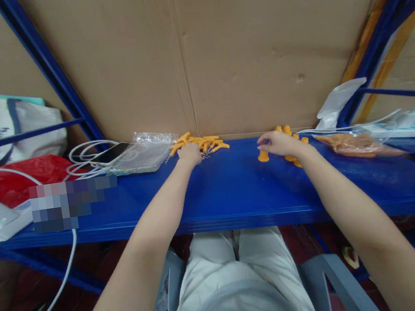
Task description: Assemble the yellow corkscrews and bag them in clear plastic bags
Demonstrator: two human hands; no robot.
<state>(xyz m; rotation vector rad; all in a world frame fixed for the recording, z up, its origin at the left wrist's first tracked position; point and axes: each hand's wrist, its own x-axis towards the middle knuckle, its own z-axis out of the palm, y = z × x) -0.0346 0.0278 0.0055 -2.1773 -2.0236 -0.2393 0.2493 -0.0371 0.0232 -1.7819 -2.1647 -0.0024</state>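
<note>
At the pile of yellow plastic pieces point(205, 140) near the back of the blue table, my left hand point(190, 154) is closed with its knuckles up; what its fingers hold, if anything, is hidden. Short metal chains point(207, 153) lie among those pieces. Farther right, my right hand point(278, 141) pinches a yellow-orange flanged plastic piece point(263, 156), which stands upright with its wide rim down. Behind and beside this hand are several similar flanged pieces point(291, 158), partly covered by the hand and wrist.
A clear plastic bag of orange parts point(360, 144) and a white power strip point(408, 128) lie right. Left are a phone point(112, 153) on a clear plastic bag point(142, 157), coiled white cables point(80, 160) and a red bag point(21, 176). Cardboard point(240, 58) walls the back.
</note>
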